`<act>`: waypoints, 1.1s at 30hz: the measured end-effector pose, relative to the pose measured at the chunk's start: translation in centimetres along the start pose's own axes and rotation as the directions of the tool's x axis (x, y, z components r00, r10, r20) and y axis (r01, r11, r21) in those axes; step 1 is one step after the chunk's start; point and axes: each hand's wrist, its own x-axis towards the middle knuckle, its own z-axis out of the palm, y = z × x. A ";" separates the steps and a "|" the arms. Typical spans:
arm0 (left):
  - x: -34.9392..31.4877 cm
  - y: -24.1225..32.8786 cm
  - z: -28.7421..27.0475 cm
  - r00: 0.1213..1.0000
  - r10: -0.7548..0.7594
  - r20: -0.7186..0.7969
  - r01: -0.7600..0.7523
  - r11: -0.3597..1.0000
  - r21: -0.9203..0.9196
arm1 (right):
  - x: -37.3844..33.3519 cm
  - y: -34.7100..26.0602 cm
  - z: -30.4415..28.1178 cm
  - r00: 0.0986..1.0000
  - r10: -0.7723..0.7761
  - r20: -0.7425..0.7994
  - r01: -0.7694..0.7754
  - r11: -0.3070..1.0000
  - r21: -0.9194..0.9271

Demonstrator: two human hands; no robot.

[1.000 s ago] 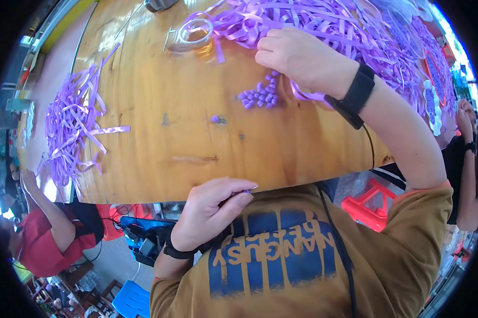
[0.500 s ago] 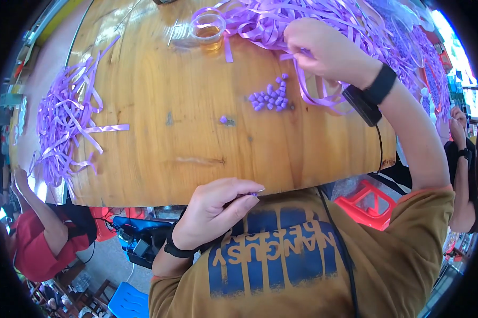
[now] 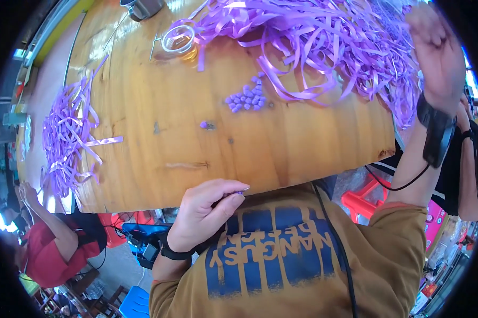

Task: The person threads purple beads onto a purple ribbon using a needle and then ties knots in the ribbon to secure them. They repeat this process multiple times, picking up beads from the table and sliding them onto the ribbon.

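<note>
At the near table edge my left hand (image 3: pixel 210 212) is closed, thumb against forefinger, with a bit of a small purple piece (image 3: pixel 241 193) showing at the tips. My right hand (image 3: pixel 435 53) is raised at the far right beside the pile of purple ribbons (image 3: pixel 324 37). Its fingers look curled and slightly blurred; whatever they may hold is hidden. A cluster of small purple bead-like pieces (image 3: pixel 247 99) lies mid-table in front of the pile, and a single purple piece (image 3: pixel 204 124) sits apart, nearer and further left.
A clear plastic cup (image 3: pixel 179 41) of amber liquid stands at the back, with a metal mug (image 3: pixel 142 8) behind it. Another heap of ribbons (image 3: pixel 66 138) covers the table's left end. A person in red (image 3: pixel 53 249) is at the left. A red stool (image 3: pixel 363 199) is below the table.
My right hand has moved from above the ribbon pile out to the far right. The left hand keeps its pinch at the table edge. The view has shifted slightly.
</note>
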 end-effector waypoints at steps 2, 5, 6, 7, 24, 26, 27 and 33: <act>0.1 0.2 0.2 0.998 -0.063 0.000 0.062 0.996 -0.062 | -2.7 0.5 0.9 0.987 0.082 -0.141 -0.105 0.980 -0.166; 0.0 0.9 0.4 0.992 -0.103 -0.077 0.092 0.986 -0.136 | -5.2 5.5 7.3 0.877 0.238 -0.417 -0.411 0.821 -0.395; 0.4 2.3 0.2 0.994 -0.098 -0.051 0.093 0.991 -0.095 | -5.9 6.4 8.4 0.856 0.340 -0.390 -0.471 0.822 -0.318; 1.1 2.9 0.1 0.993 -0.107 -0.049 0.102 0.990 -0.099 | -6.7 6.9 9.2 0.827 0.434 -0.357 -0.530 0.813 -0.240; 3.4 6.8 2.5 0.993 0.076 0.090 -0.062 0.987 -0.151 | -9.4 7.5 11.1 0.799 0.526 -0.292 -0.556 0.831 -0.026; 3.7 6.6 2.6 0.991 0.111 0.080 -0.101 0.988 -0.113 | -9.5 7.5 11.1 0.796 0.533 -0.288 -0.564 0.825 -0.031; 3.9 6.5 2.6 0.986 0.147 0.074 -0.141 0.987 -0.074 | -9.5 7.5 11.1 0.800 0.530 -0.281 -0.557 0.830 -0.023; 4.3 6.0 2.6 0.988 0.138 0.074 -0.128 0.983 -0.129 | -9.5 7.6 11.2 0.792 0.540 -0.283 -0.570 0.821 -0.030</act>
